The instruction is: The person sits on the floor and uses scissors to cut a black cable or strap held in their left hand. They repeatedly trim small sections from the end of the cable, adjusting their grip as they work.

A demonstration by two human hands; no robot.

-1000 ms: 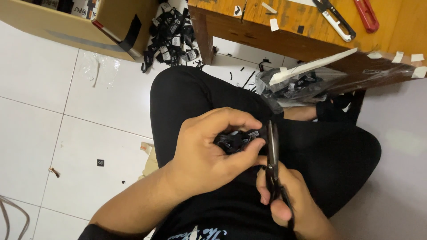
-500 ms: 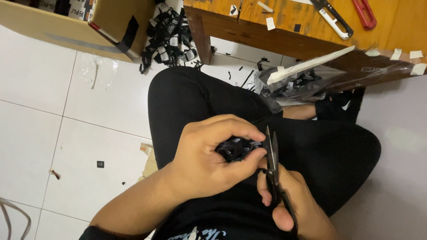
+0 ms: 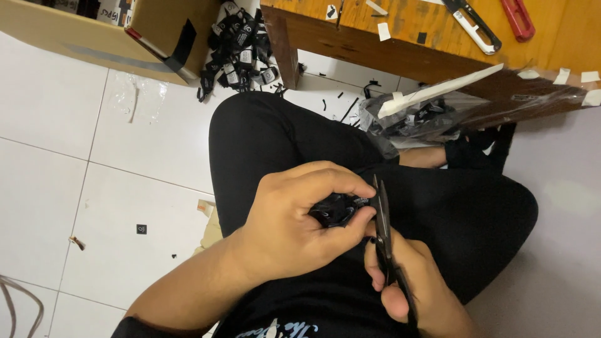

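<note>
A white tiled floor [image 3: 81, 156] fills the left side of the head view, scattered with small black and paper scraps, and the person sits on it with legs in black trousers [image 3: 300, 144] folded in front. The lap serves as the landmark here. Just above the lap, the left hand [image 3: 294, 225] is curled closed around a small bundle of black pieces [image 3: 338, 209], thumb and fingers pinching it so that only part of the bundle shows. Touching the bundle's right edge are the blades of a pair of black scissors [image 3: 382, 231], which stand nearly upright. The right hand [image 3: 407, 281] grips the scissors' handles low over the lap, fingers wrapped tight; whether the blades are parted or closed cannot be told.

Beyond the lap, toward the top of the view, stands a wooden table [image 3: 400, 44] with bits of white tape on it, a pair of white-handled snips [image 3: 472, 28] and a red tool [image 3: 518, 19]. A clear plastic bag [image 3: 426, 116] of black items hangs off the table's front edge, over the far knee. Up and left of the lap sits a cardboard box [image 3: 94, 37], and beside it a heap of black tags [image 3: 241, 50] lies on the floor.
</note>
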